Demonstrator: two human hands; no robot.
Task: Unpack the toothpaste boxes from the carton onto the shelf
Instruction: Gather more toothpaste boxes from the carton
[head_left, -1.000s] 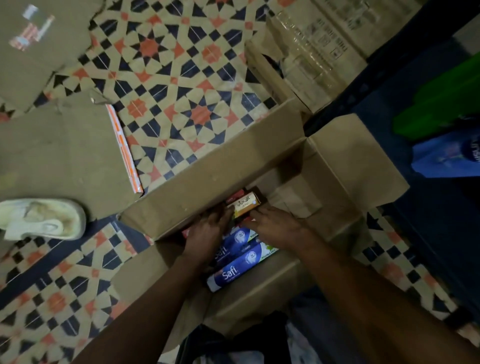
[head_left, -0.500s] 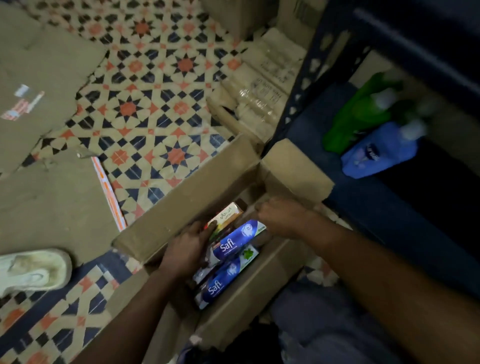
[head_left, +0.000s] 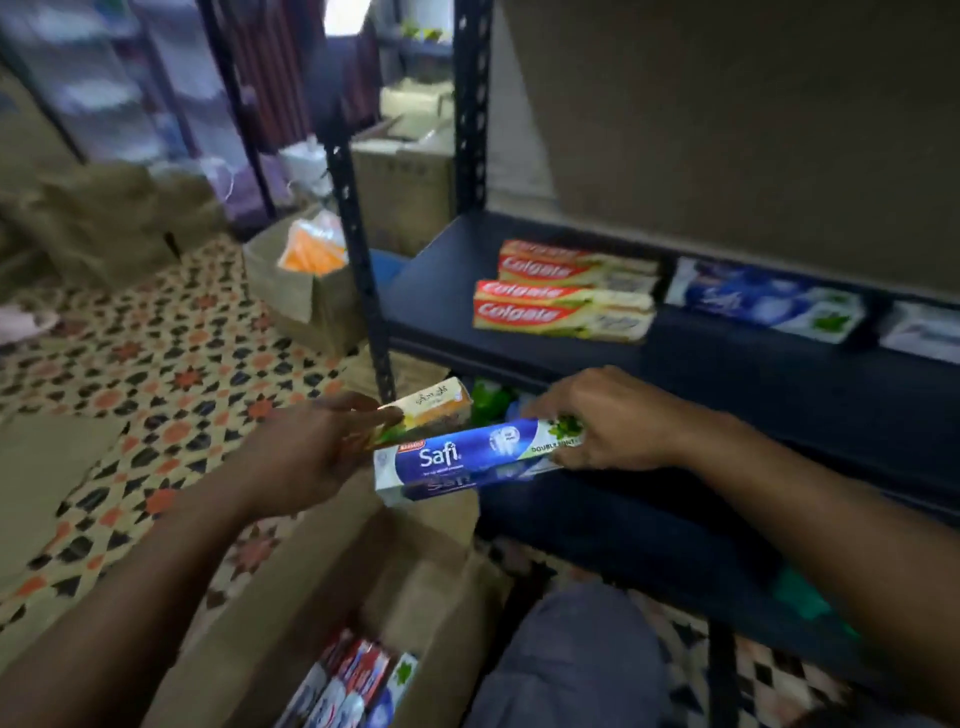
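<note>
My left hand (head_left: 306, 457) pinches a yellow-orange cardboard toothpaste box (head_left: 431, 408); my right hand (head_left: 608, 421) grips a long blue-and-white Safi box (head_left: 467, 460), both above the open brown cardboard carton (head_left: 415, 561). I should lay each flat on the dark metal shelf (head_left: 441, 291), labels outward, beside the red Colgate boxes (head_left: 563, 309).

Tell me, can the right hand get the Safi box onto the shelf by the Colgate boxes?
Probably yes. The right hand holds the Safi box just in front of the shelf, slightly below its edge; bare shelf lies left of the Colgate boxes, with nothing between.
</note>
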